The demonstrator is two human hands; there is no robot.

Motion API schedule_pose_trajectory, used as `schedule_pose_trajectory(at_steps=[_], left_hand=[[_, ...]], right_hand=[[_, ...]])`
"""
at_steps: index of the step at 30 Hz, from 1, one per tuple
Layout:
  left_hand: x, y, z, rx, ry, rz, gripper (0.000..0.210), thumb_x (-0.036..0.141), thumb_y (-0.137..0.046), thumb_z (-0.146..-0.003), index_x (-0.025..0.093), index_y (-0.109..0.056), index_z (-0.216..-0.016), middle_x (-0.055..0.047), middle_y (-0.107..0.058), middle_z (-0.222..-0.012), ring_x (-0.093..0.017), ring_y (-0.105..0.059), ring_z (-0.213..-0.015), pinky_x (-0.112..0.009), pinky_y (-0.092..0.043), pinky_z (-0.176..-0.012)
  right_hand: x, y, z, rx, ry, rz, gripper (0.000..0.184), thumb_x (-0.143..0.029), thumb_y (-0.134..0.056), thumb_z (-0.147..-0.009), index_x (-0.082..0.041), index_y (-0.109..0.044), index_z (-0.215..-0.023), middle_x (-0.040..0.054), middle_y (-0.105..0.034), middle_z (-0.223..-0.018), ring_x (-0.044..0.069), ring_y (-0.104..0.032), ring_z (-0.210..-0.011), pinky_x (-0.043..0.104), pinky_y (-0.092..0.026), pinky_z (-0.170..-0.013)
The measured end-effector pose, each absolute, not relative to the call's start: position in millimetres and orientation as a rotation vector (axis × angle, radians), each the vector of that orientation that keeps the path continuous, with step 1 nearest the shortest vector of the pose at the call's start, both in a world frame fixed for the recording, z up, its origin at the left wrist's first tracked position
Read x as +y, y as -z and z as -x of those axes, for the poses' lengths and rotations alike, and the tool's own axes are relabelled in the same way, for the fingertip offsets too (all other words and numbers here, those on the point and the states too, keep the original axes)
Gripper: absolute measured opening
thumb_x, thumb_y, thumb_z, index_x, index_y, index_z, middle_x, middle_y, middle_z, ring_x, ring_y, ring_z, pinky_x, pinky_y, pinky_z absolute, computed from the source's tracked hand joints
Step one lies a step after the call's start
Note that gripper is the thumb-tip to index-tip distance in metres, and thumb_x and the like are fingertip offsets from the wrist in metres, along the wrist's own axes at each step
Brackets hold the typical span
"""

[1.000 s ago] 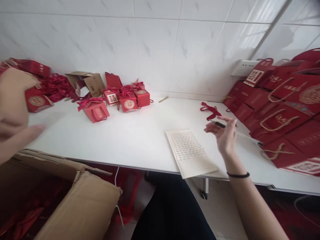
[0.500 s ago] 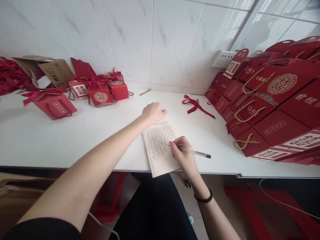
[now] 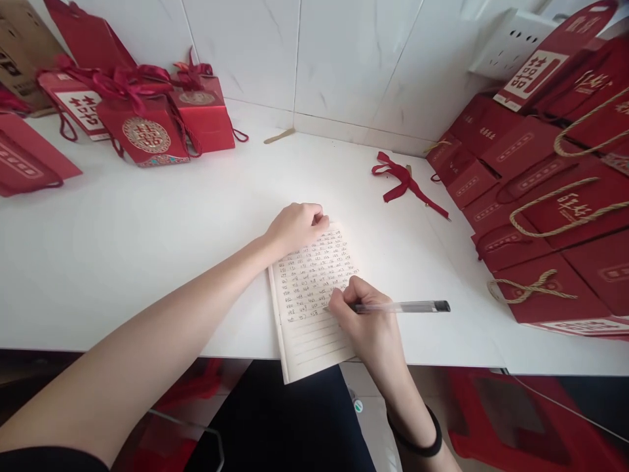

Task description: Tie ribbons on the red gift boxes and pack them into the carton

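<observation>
Seated at the white table (image 3: 187, 216), notebook (image 3: 314, 347) in front of me, slightly skewed, its near corner jutting past the table's edge over my lap. My right hand (image 3: 371, 321) has thumb and fingers pinched together around a clear, black-capped pen (image 3: 413, 307), tip at the page by the end of the lowest written row. My left hand (image 3: 297, 226) lies across the top of the page, fingers curled in; no object shows in it, though I cannot see under the palm. Main hazard, by my reckoning: the overhang. Pressing hard on the lower ruled lines could bend that corner down and spoil the strokes. If the left hand goes slack, the notebook could swivel. Both hands lie over writing, so fresh ink could smear; the right also hides some row ends, a likely cause of a lost place. Red ribbon (image 3: 403, 180) and stacked red boxes (image 3: 511, 154) sit apart to the right, so an elbow snag seems less likely.
</observation>
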State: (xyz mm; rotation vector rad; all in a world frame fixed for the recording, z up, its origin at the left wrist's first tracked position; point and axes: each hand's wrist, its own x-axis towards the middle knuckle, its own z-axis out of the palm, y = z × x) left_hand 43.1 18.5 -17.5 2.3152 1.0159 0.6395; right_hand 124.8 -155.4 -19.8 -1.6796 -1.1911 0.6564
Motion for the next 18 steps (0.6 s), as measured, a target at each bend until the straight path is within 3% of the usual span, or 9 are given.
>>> schedule_pose_trajectory(at_steps=[18], left_hand=[[17.6,22.4,-44.6,1.002,-0.616,-2.379,0.028,0.027,-0.044,-0.079,0.018,-0.037,-0.054,0.002,-0.049,-0.05,-0.01,-0.038,-0.045,-0.026,-0.025,-0.047]], right_hand=[[-158.2,19.2,-125.5,-1.164,-0.63,1.701,0.034,-0.021,-0.048,-0.075,-0.02,-0.019,-0.057,-0.0057,-0.02,-0.052,0.008,-0.018,-0.048,0.02,-0.016,-0.042]])
